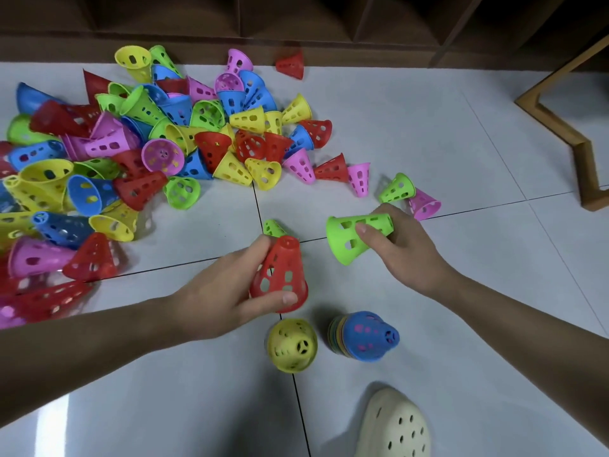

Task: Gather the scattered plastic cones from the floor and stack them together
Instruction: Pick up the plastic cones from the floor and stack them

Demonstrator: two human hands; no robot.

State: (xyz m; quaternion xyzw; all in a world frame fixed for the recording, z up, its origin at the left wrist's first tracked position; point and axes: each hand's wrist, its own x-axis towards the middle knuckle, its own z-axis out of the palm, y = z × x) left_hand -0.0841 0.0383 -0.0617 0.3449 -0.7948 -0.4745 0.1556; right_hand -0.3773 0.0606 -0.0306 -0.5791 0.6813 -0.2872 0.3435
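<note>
A red cone [280, 275] is gripped upright in the left hand [224, 291]; a green cone [357, 237] is pinched on its side in the right hand [405, 249]. The stack [364, 336] stands on the floor [461, 153] just below, nearer the right hand.

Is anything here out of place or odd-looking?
Mostly the mess itself: a heap of cones lies tipped every way on the floor. One red cone sits apart by the wall, and a yellow cone stands alone beside the stack, not on it.
</note>
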